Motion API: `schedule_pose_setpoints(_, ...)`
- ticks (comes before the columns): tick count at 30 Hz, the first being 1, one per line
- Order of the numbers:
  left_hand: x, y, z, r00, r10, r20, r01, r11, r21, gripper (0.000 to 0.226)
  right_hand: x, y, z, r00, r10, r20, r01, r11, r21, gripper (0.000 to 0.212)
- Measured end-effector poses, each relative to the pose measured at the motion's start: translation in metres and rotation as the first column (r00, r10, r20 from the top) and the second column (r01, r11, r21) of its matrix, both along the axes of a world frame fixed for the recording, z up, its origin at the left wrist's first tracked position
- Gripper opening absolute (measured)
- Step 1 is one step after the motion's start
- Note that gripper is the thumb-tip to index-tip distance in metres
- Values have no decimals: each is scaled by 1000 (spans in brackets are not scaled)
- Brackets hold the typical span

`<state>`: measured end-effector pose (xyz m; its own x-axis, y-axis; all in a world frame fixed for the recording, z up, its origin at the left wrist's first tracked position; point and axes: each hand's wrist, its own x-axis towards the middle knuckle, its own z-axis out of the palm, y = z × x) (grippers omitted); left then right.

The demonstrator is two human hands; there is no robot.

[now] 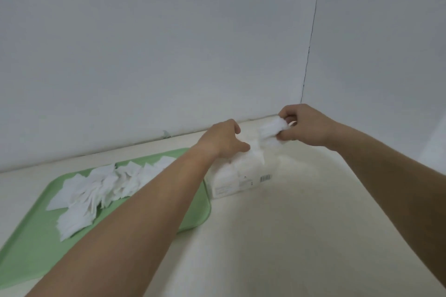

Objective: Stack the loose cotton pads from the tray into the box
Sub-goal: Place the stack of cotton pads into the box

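Observation:
Several loose white cotton pads (96, 188) lie scattered on a green tray (31, 243) at the left. Just right of the tray stands a white box (241, 176) with a barcode on its side. My left hand (224, 137) reaches over the tray and grips the box's top at its left end, fingers curled down. My right hand (304, 125) hovers above the box's right end and pinches a small stack of cotton pads (271, 131) between thumb and fingers. The box's opening is hidden by my hands and the pads.
A cream tabletop (289, 236) runs to a pale wall (169, 43) behind the box. A wall corner seam (311, 38) rises at the right. My left forearm crosses the tray's right part.

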<state>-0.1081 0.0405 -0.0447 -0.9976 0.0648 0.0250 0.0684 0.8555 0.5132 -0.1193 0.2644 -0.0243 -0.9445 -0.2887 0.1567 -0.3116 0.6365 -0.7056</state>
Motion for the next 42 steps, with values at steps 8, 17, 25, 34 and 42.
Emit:
schedule_pose_setpoints(8, -41, 23, -14, 991, -33, 131, 38, 999, -35, 62, -21, -12, -14, 998, 10, -56, -6, 997, 71, 20)
schedule_pose_setpoints(17, -54, 21, -13, 997, -27, 73, 42, 976, -214, 26, -14, -29, -12, 988, 157, 4, -146, 907, 395, 19)
schedule_pose_setpoints(25, -54, 19, -17, 999, -30, 37, 38, 973, -228, 23, -4, -63, -7, 980, 194, 51, -153, 558, 815, 26)
schedule_pose_setpoints(34, -50, 18, -22, 998, -62, 21, 66, 959, -277, 23, -11, -64, -30, 965, 181, -188, 13, 686, 727, 19)
schedule_pose_setpoints(42, -40, 11, -17, 996, -55, 65, 63, 988, -139, 5, -12, -61, -25, 985, 151, -85, -52, 727, 684, 24)
